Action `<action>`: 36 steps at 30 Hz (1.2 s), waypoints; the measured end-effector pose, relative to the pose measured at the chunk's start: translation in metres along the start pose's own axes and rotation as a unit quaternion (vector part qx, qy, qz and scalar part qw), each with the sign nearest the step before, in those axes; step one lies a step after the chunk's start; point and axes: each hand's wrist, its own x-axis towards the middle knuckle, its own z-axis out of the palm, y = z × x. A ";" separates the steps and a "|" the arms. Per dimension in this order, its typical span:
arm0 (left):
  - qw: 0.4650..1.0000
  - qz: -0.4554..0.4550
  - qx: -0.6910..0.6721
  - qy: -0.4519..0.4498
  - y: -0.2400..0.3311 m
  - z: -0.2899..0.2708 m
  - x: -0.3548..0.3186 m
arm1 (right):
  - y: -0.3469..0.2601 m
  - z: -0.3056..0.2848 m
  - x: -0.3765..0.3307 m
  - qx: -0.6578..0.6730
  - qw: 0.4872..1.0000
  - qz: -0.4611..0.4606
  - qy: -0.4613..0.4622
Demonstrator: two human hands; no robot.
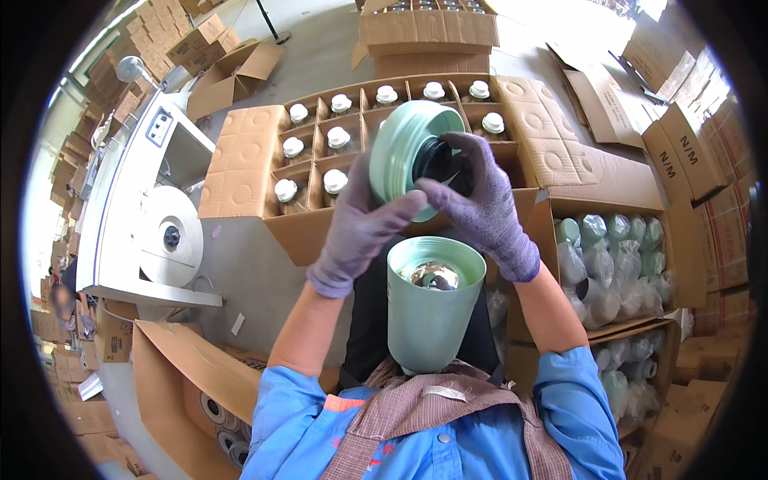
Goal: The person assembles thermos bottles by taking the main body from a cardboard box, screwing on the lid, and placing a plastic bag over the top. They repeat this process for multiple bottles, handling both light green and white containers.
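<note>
Cap, pale green and hollow, hung tilted between my gloved hands above the body, which stood open-topped between my legs, a silver liner shining inside. My left hand was closed on the cap's outer wall; my right hand had thumb and fingers at the black insert in the cap's mouth, though I could not tell how tightly they pinched. The cap looked light, stiff and smooth, probably plastic and apt to slide under knit gloves, so its ringed outer wall seemed the surest hold. The liner looked the fragile part, best left untouched, with the body lifted by its sides. Ahead, a divided carton held white-topped bottles; bagged parts filled a box to my right. I could read no label on cap or body. Bold dark lettering marked a case at far right, and red marks on my shirt were too partial to read.
</note>
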 end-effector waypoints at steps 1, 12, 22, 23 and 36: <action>0.999 0.023 0.023 -0.008 0.000 0.006 0.001 | -0.002 0.003 0.000 -0.002 1.000 0.007 0.007; 0.996 -0.028 0.063 0.063 -0.013 -0.025 0.009 | -0.013 -0.017 0.019 -0.355 0.878 -0.287 -0.145; 0.976 0.082 0.188 0.074 -0.018 -0.009 -0.003 | -0.015 0.010 0.004 -0.153 0.987 -0.030 -0.029; 0.983 0.047 0.152 0.090 -0.016 -0.013 -0.003 | -0.023 0.005 0.009 -0.272 0.955 -0.061 -0.098; 0.998 0.023 0.001 0.060 -0.013 -0.016 -0.013 | -0.024 0.009 0.005 -0.104 0.991 0.016 -0.079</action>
